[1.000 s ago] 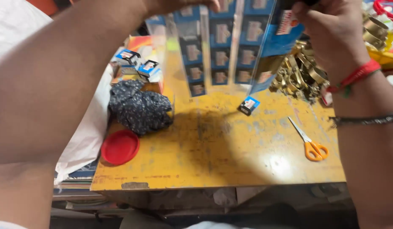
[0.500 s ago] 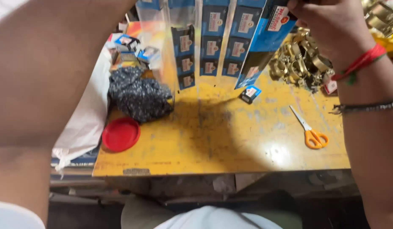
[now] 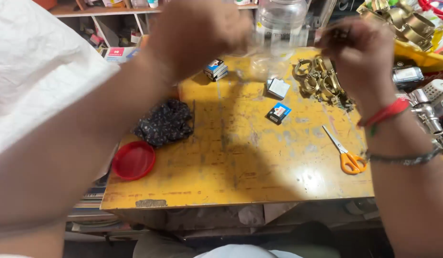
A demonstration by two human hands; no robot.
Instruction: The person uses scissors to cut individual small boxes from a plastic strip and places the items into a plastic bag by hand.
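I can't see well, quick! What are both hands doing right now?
Left hand: fingers closed, pinching something clear and blurry; what it is cannot be told.
Right hand: fingers closed on the other end of it.

A worn yellow table with scuffed, patchy paint fills the middle of the scene, lit brightly from above. At the far left, wooden shelves hold small boxes. Under the table's near edge the space is dark and cluttered, with stacked papers at left.
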